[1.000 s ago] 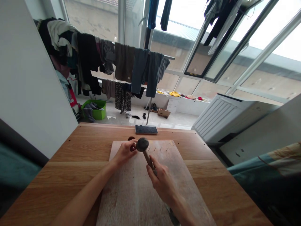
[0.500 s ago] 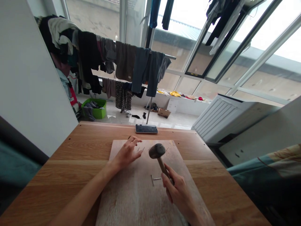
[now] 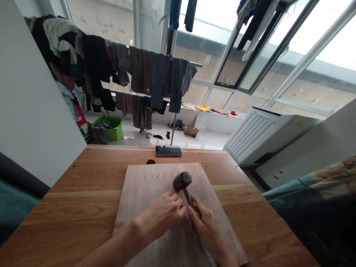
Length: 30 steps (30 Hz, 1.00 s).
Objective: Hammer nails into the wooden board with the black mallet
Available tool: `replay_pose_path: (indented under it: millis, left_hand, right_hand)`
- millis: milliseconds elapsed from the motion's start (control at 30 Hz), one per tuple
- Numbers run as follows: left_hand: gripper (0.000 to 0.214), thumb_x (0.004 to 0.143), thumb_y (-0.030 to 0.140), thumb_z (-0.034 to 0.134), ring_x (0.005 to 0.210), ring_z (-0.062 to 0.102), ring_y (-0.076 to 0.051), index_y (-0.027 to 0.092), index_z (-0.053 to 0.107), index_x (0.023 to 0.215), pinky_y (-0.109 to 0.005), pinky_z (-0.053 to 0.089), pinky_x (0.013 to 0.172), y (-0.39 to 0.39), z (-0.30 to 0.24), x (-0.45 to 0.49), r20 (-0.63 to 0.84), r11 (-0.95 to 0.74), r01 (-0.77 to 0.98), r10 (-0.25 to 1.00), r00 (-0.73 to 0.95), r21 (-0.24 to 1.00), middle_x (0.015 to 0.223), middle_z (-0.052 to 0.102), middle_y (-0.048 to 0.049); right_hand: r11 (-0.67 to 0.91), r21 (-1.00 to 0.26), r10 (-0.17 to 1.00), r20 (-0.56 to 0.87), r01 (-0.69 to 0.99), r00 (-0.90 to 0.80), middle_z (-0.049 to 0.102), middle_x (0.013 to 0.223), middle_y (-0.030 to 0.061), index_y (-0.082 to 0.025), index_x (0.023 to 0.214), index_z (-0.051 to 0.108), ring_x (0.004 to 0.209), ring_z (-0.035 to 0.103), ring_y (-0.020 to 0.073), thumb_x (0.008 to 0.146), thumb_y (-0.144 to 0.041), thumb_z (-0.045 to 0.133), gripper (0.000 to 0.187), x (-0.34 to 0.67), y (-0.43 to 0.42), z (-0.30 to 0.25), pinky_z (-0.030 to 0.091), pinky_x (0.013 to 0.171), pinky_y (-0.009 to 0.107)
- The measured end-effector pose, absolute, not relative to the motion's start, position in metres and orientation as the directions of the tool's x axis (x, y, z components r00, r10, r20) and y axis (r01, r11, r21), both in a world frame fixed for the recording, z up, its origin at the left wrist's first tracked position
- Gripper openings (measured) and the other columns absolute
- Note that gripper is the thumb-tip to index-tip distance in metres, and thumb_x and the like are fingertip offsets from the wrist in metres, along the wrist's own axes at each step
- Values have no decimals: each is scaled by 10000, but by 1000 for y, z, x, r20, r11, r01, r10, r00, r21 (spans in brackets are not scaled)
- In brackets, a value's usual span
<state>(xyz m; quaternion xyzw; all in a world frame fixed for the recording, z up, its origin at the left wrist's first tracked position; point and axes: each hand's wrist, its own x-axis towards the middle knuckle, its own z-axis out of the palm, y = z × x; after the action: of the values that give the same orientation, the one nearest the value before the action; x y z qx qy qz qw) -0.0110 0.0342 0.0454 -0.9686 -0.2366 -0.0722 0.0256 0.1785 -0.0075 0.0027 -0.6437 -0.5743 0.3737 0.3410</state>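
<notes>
A pale wooden board (image 3: 139, 196) lies on the wooden table (image 3: 83, 185). A row of several nails (image 3: 169, 173) stands in the board near its far edge. My right hand (image 3: 205, 228) is closed round the handle of a mallet with a dark rounded head (image 3: 182, 180), which hovers just behind the nail row. My left hand (image 3: 162, 215) rests on the middle of the board beside the mallet handle, fingers curled down together. What lies under its fingertips is hidden.
A phone (image 3: 168, 150) lies flat at the table's far edge, and a small dark round thing (image 3: 150, 161) sits by the board's far corner. Beyond the table are a laden clothes rack (image 3: 139, 74), a green basket (image 3: 109, 128) and a white radiator (image 3: 258, 133).
My left hand has drawn back from the nail row to the board's middle, covering the spot where loose nails lay. The mallet has swung right and lowered a little.
</notes>
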Motion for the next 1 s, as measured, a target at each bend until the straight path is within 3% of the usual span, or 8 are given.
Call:
replay_pose_path:
  millis: [267, 467, 633, 767, 1000]
  left_hand:
    - [144, 817, 39, 613, 806, 676, -248, 138, 625, 921, -355, 502, 703, 36, 45, -18, 105, -854, 519, 520, 847, 47, 870, 697, -76]
    - [282, 817, -25, 509, 836, 671, -207, 164, 613, 1000, -299, 498, 717, 66, 61, -58, 54, -676, 704, 728, 683, 218, 978, 672, -74]
    - [253, 856, -23, 448, 858, 662, -211, 163, 598, 939, -305, 487, 757, 98, 57, -95, 69, -561, 801, 825, 560, 209, 969, 649, -78]
    - [206, 892, 17, 447, 825, 657, -207, 177, 569, 850, -291, 457, 722, 106, 47, -108, 79, -540, 796, 837, 541, 273, 902, 653, -58]
    - [199, 860, 23, 484, 819, 642, -197, 180, 603, 833, -285, 447, 740, 105, 46, -104, 159, -556, 732, 825, 541, 395, 866, 658, -47]
  right_hand:
    - [-88, -844, 995, -53, 528, 82, 710, 690, 57, -183, 1308, 669, 617, 682, 243, 893, -616, 528, 616, 180, -8, -4, 538, 523, 291]
    - [-66, -835, 998, -42, 547, 56, 704, 661, 58, -193, 1278, 690, 620, 686, 255, 892, -610, 532, 590, 180, -6, 2, 537, 523, 304]
    - [-103, -845, 995, -96, 524, 41, 629, 552, 15, -174, 1310, 664, 475, 612, 210, 907, -588, 514, 597, 180, -7, 1, 501, 467, 287]
    - [-170, -855, 985, -161, 490, 61, 592, 538, -15, -153, 1367, 611, 371, 524, 167, 915, -582, 494, 633, 179, -9, -2, 462, 417, 276]
    - [-140, -856, 990, -139, 497, 40, 581, 528, -19, -141, 1332, 638, 371, 503, 158, 894, -578, 523, 629, 177, -7, 4, 448, 421, 269]
